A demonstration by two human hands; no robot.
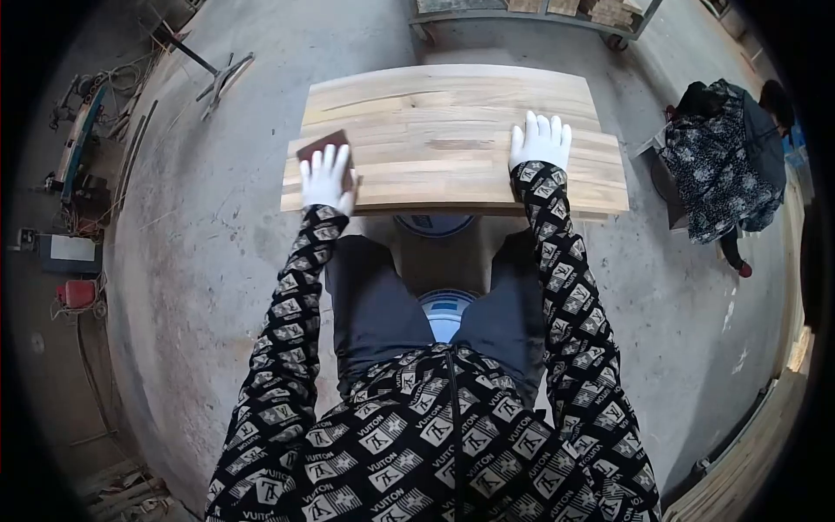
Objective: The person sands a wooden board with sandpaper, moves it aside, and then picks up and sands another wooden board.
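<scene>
- Hidden: L hand (327, 177) (white glove) covers most of the dark red-brown sanding pad (319, 145); only the pad's far edge and corner show. Can't tell grit or thickness.
- What carries the wood panel (435, 139) is mostly out of sight: a round blue-white rim (433, 224) peeks out under the near edge, and a second round thing (444, 309) shows between the knees. Can't tell what either is.
- Hands: L lies flat on the pad, fingers extended, not curled round it. R hand (540, 143), also gloved, is spread flat on the bare panel, gripping nothing.
- Pad sits at the panel's near-left corner; R hand is near the right edge, well apart from it.
- Panel: pale glued strips, grain running left-right.
- Room: grey concrete floor (200, 261), dusty. Machinery and cables (74, 148) along the left wall, blurred by lens edge. Metal cart (539, 13) w/ wood offcuts at top, cut off by frame.
- Another person (718, 165), patterned jacket, bent over at right. Their hands aren't visible.
- Stacked planks (748, 461) at lower right, partly cut off.
</scene>
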